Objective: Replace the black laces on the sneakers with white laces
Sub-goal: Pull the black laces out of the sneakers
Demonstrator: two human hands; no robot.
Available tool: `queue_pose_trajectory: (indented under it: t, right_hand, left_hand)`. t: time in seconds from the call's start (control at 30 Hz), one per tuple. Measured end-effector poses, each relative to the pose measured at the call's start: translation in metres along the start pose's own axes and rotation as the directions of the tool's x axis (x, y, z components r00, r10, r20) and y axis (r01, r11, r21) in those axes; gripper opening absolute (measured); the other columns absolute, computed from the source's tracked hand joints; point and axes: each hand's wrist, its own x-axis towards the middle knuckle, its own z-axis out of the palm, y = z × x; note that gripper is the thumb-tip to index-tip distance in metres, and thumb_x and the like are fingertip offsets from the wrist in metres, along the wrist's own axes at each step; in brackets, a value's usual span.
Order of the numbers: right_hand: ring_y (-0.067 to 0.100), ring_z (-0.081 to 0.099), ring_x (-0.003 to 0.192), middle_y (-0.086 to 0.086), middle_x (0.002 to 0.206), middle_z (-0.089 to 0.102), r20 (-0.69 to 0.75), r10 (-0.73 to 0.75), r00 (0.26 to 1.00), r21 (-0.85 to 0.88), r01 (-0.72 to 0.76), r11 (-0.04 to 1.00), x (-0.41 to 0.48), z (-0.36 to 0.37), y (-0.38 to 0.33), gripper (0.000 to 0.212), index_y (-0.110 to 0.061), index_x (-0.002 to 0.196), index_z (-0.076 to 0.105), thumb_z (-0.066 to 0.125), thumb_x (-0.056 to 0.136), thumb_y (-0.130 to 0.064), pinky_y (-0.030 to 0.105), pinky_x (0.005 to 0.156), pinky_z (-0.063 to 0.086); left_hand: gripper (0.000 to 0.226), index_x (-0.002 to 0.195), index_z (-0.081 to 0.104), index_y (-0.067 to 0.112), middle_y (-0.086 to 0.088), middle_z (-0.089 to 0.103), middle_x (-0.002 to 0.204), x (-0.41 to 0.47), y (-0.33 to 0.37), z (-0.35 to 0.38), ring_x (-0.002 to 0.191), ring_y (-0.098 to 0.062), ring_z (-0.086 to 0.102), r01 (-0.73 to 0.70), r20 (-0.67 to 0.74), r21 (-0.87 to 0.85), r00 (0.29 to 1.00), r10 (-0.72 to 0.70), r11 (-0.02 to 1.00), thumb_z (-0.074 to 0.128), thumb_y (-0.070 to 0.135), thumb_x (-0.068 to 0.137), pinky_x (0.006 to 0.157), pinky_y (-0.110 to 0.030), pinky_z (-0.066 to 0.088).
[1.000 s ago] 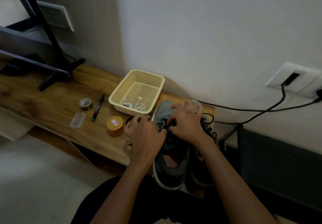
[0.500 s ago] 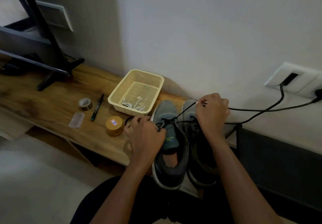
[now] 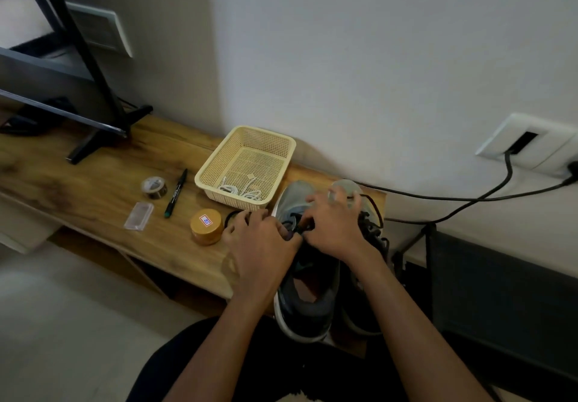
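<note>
Pinched the black lace (image 3: 305, 226) of the sneaker (image 3: 294, 204) right of the basket (image 3: 233, 202) with left hand (image 3: 262, 245) and right hand (image 3: 336, 229). Left white laces (image 3: 240, 189) lying inside that basket.

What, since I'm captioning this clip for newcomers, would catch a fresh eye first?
The left hand and right hand meet over a grey sneaker at the right end of the wooden bench, their fingers seemingly pinching its black lace. Just beyond the sneaker, by the wall, a cream basket holds the white laces.
</note>
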Motion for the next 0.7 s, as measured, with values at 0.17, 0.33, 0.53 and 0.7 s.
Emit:
queue_pose_trajectory:
  t: [0.17,0.33,0.53,0.7]
  right_hand:
    - [0.024,0.026,0.131,-0.01,0.127,0.051,-0.099,0.008,0.995,-0.032,-0.012,0.999,0.003,0.003,0.005,0.016,-0.029,0.094,0.071,0.056,0.088,-0.032,0.052,0.111,0.007]
    - [0.024,0.043,0.11,-0.001,0.103,0.064,-0.358,0.3,0.884,0.182,-0.249,0.951,0.005,-0.013,0.026,0.018,-0.018,0.086,0.071,0.053,0.086,-0.02,0.038,0.097,0.029]
    - [0.03,0.04,0.114,0.004,0.118,0.059,-0.276,0.543,0.793,0.418,-0.409,0.811,0.001,-0.022,0.055,0.02,-0.015,0.101,0.069,0.054,0.086,-0.016,0.04,0.092,0.033]
    - [0.026,0.032,0.121,-0.004,0.128,0.05,-0.264,0.41,0.873,0.258,-0.346,0.902,-0.001,-0.015,0.042,0.018,-0.023,0.099,0.068,0.058,0.084,-0.025,0.042,0.1,0.025]
  left_hand:
    - [0.016,0.075,0.067,0.025,0.009,0.051,0.133,-0.002,0.004,-0.001,0.133,-0.018,0.026,-0.006,-0.004,0.011,1.0,0.006,1.0,0.062,0.039,0.079,0.104,-0.042,0.018]
    - [0.018,0.072,0.07,0.022,0.008,0.052,0.133,0.0,0.002,-0.003,0.133,-0.02,0.026,0.005,0.0,0.001,1.0,-0.005,1.0,0.062,0.037,0.079,0.103,-0.041,0.019]
    - [0.015,0.092,0.059,0.026,0.009,0.053,0.123,-0.005,0.007,0.0,0.128,-0.018,0.031,-0.034,-0.025,-0.034,0.999,0.033,0.999,0.059,0.036,0.081,0.103,-0.04,0.023]
    - [0.031,0.12,0.057,0.029,0.004,0.04,0.144,0.006,0.022,0.004,0.139,-0.023,0.017,-0.161,0.045,-0.033,0.986,0.163,0.986,0.052,0.036,0.091,0.111,-0.046,0.018]
